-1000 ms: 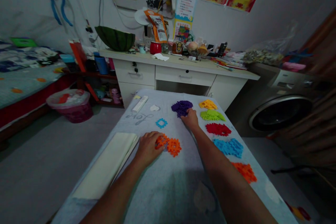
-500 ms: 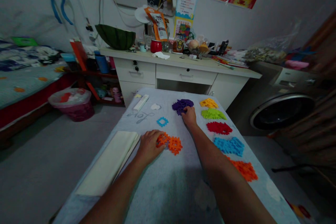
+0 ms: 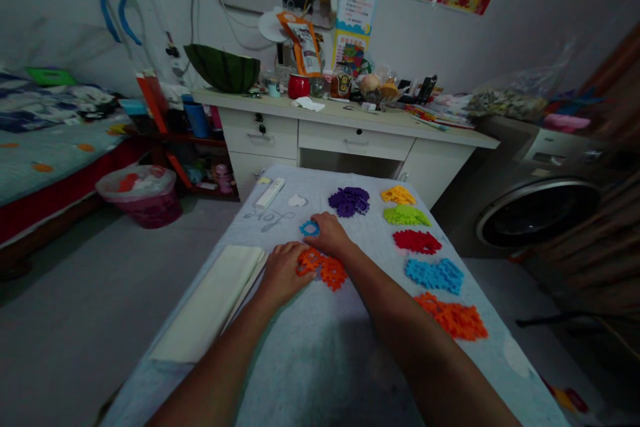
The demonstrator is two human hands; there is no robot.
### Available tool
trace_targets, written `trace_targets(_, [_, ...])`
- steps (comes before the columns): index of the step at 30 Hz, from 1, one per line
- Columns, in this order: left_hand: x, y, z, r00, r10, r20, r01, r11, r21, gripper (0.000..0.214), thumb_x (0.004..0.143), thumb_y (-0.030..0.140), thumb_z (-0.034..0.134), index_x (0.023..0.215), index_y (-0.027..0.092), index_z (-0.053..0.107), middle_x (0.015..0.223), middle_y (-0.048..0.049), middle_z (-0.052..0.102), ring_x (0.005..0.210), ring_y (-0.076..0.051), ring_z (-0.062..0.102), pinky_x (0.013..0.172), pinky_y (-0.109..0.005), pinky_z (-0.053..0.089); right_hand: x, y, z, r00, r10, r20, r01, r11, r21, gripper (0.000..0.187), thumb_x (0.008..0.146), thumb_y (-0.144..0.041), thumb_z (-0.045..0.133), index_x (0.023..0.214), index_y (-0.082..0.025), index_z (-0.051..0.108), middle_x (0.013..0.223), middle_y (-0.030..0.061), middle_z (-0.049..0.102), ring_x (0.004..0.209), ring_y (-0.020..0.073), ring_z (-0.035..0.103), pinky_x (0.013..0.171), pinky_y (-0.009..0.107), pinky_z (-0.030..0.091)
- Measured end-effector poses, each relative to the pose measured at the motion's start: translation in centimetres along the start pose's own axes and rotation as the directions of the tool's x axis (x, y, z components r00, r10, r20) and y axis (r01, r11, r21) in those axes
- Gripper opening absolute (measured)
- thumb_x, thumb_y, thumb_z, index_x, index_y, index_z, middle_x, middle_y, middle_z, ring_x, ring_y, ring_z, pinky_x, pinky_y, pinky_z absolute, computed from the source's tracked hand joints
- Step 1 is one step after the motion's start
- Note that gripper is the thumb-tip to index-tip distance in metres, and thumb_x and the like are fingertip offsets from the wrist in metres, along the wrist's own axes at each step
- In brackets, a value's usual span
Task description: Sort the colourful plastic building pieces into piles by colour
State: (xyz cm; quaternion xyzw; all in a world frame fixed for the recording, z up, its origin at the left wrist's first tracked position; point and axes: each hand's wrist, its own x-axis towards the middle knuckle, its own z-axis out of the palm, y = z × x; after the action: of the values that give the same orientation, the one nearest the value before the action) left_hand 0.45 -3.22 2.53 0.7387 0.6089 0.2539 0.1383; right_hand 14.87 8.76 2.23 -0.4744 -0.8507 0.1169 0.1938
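Note:
My left hand (image 3: 286, 273) rests on the cloth with its fingers curled round the left end of the joined orange plastic interlocking pieces (image 3: 333, 272). My right hand (image 3: 329, 235) is just above them, its fingers closed at the right edge of a light-blue open square piece (image 3: 309, 229). What the right fingertips hold, if anything, is hidden. Beyond the hands lies a pile of purple pieces (image 3: 349, 201). Down the right side run heaps of yellow (image 3: 399, 195), green (image 3: 407, 215), red (image 3: 417, 241), blue (image 3: 435, 275) and orange pieces (image 3: 457, 319).
The cloth-covered table (image 3: 320, 360) also bears a folded cream sheet (image 3: 210, 307) at left and a white strip-shaped object (image 3: 270, 193) farther back. Behind stands a white desk (image 3: 350, 137) with a cut watermelon (image 3: 223, 70) and clutter. A washing machine (image 3: 525, 193) is at right.
My right hand has moved from the purple pile toward me and left, to the light-blue piece. The left hand stays at the orange pieces.

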Motion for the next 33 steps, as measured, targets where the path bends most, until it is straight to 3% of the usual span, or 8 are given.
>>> trace_targets(4, [0.0,-0.1,-0.2,1.000,0.012,0.008,-0.012,1.000,0.002,0.041,0.072,0.031,0.071,0.112,0.023,0.065,0.116,-0.0060,0.066,0.108,-0.027,0.056,0.098,-0.039,0.040,-0.6,-0.6,-0.7,0.998,0.050,0.042,-0.047,0.997,-0.054,0.037,0.075,-0.030,0.070,0.109,-0.016,0.068,0.106,0.0113,0.064,0.095,0.0213,0.057,0.085,0.030,0.041])
trace_targets(8, [-0.1,0.1,-0.4,0.999,-0.003,0.032,0.003,1.000,0.011,0.044,0.072,0.030,0.070,0.114,0.023,0.065,0.118,-0.0061,0.065,0.108,-0.028,0.056,0.098,-0.040,0.040,-2.3,-0.5,-2.8,0.991,0.125,0.040,-0.125,0.992,-0.004,0.017,0.083,-0.023,0.058,0.095,-0.017,0.069,0.092,0.0080,0.069,0.082,0.0177,0.059,0.075,0.026,0.038])
trace_targets(12, [-0.1,0.2,-0.5,0.998,-0.006,0.056,0.004,0.999,0.032,0.041,0.074,0.030,0.068,0.115,0.024,0.065,0.121,-0.0060,0.065,0.110,-0.028,0.056,0.097,-0.040,0.040,-5.4,0.1,-5.7,0.980,0.199,0.029,-0.201,0.978,0.062,0.024,0.092,-0.020,0.044,0.085,-0.017,0.067,0.080,0.0052,0.068,0.072,0.0151,0.058,0.068,0.024,0.036])
trace_targets(17, [-0.2,-0.2,-0.1,0.998,0.022,0.058,-0.024,0.999,0.031,0.043,0.075,0.031,0.065,0.118,0.024,0.063,0.122,-0.0059,0.065,0.112,-0.027,0.056,0.100,-0.040,0.040,-10.3,2.9,-9.9,0.960,0.279,-0.028,-0.270,0.948,0.171,0.024,0.092,-0.021,0.042,0.098,-0.018,0.066,0.077,0.0030,0.067,0.067,0.0141,0.058,0.066,0.023,0.038])
trace_targets(19, [-0.3,-0.4,0.0,0.998,0.018,0.060,-0.020,0.999,0.032,0.043,0.076,0.032,0.064,0.118,0.023,0.063,0.123,-0.0062,0.064,0.113,-0.027,0.056,0.100,-0.040,0.040,-12.4,4.7,-11.5,0.933,0.346,-0.099,-0.324,0.927,0.188,0.023,0.089,-0.021,0.046,0.100,-0.019,0.065,0.078,0.0026,0.068,0.067,0.0148,0.059,0.066,0.024,0.040])
trace_targets(22, [-0.4,-0.4,0.0,0.997,0.018,0.069,-0.020,0.999,0.030,0.042,0.077,0.033,0.063,0.118,0.023,0.062,0.124,-0.0065,0.064,0.114,-0.027,0.056,0.100,-0.041,0.040,-15.6,7.6,-13.6,0.887,0.421,-0.192,-0.394,0.905,0.162,0.017,0.082,-0.024,0.051,0.089,-0.021,0.066,0.077,0.0021,0.068,0.069,0.0163,0.060,0.065,0.025,0.041])
trace_targets(26, [-0.3,-0.4,-0.1,0.997,0.027,0.069,-0.029,0.999,0.024,0.041,0.077,0.033,0.061,0.117,0.021,0.063,0.123,-0.0071,0.065,0.113,-0.028,0.056,0.101,-0.042,0.040,-19.3,11.4,-15.7,0.837,0.486,-0.253,-0.455,0.874,0.174,0.019,0.078,-0.029,0.051,0.084,-0.022,0.067,0.071,0.0023,0.067,0.064,0.0176,0.059,0.062,0.028,0.042])
trace_targets(33, [-0.1,-0.9,0.1,0.997,0.058,0.044,-0.059,0.998,0.020,0.044,0.076,0.036,0.060,0.116,0.019,0.064,0.121,-0.0082,0.066,0.110,-0.029,0.058,0.100,-0.042,0.042,-22.0,15.0,-16.0,0.723,0.621,-0.304,-0.588,0.783,0.201,0.024,0.078,-0.031,0.051,0.085,-0.020,0.071,0.080,0.0073,0.071,0.070,0.0205,0.064,0.067,0.030,0.046])
